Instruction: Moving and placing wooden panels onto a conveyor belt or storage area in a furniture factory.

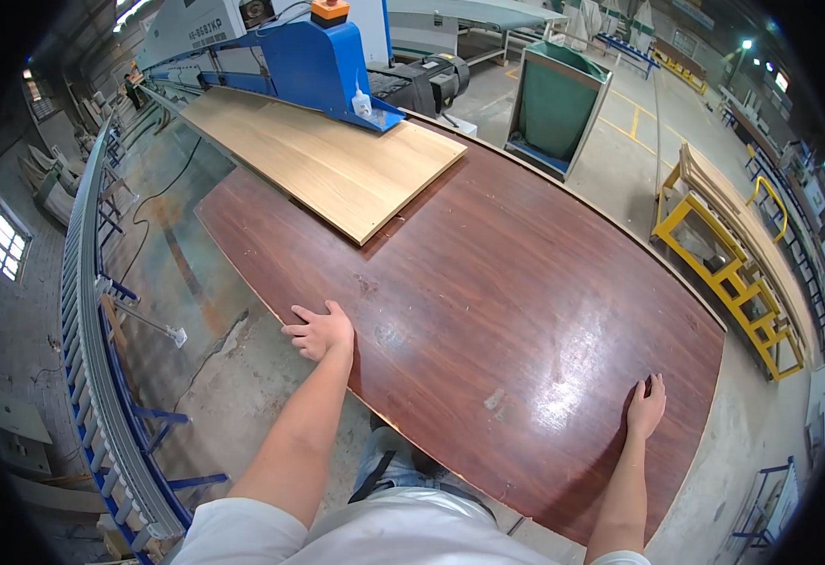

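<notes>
My left hand (322,331) rests at the near left edge of a large reddish-brown wood-grain tabletop (488,282), its fingers spread and nothing in it. My right hand (647,411) lies on the same surface farther right, with its fingers stretched forward and no object visible in it. Scuffs and a bright glare mark the tabletop between my hands. Beyond my left hand, a long light-wood panel (337,155) lies on the far left part of the tabletop. Its far side runs along a blue-and-white machine (313,66).
A roller conveyor (102,377) with blue legs curves along the left. A green bin (558,99) in a metal frame stands behind the tabletop, beside a black motor (431,83). At the right, a yellow-framed cart (728,278) carries long boards. An orange button box (329,11) tops the machine.
</notes>
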The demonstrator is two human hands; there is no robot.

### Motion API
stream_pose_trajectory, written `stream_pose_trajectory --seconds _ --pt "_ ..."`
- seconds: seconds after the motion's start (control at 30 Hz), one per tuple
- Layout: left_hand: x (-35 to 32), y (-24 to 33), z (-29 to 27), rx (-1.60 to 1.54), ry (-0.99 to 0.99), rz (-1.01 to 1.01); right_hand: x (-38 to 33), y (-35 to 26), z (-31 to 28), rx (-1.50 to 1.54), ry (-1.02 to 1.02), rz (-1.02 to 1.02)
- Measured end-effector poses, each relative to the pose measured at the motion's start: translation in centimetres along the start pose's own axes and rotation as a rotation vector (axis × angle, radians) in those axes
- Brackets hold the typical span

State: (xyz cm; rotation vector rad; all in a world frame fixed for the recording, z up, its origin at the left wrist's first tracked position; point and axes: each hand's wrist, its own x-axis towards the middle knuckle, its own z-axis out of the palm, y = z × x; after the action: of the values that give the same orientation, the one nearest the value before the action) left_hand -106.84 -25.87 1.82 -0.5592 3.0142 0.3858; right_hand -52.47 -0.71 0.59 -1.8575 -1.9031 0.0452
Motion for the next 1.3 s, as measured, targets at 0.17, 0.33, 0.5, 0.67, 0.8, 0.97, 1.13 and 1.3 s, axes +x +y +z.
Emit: stream_pose_trajectory --seconds 0.17,0.33,0.5,0.67,0.8,0.97,1.13,1.3 --pt "0.0 -0.2 -0.1 0.009 -0.005 0.001 -0.2 -0.1 0.2 0.039 0.002 0.000" --pt "0.2 0.2 0.1 0.039 -0.001 -0.009 -1.6 -2.4 1.4 0.023 0.079 0.190" --pt "-0.1 0.7 -0.3 0.045 -0.034 -0.015 -9.0 -19.2 4.8 0.345 -0.045 -0.238" --pt "0.2 0.8 0.3 0.013 -0.048 -0.003 -12.4 -32.9 8.7 0.608 -0.262 -0.505" --pt "0.2 0.8 -0.3 0.027 -0.057 -0.011 -13.1 -37.7 10.1 0.540 -0.216 -0.483" --pt "0.3 0.7 -0.5 0.021 -0.005 -0.031 -13.0 -37.8 9.0 0.711 -0.377 -0.268" --pt "0.7 0.6 0.2 0.001 -0.005 -0.038 -11.7 -34.4 7.6 0.865 -0.538 0.030" --pt "0.6 0.6 -0.2 0.001 -0.024 -0.040 -11.2 -33.9 5.6 0.796 -0.557 0.171"
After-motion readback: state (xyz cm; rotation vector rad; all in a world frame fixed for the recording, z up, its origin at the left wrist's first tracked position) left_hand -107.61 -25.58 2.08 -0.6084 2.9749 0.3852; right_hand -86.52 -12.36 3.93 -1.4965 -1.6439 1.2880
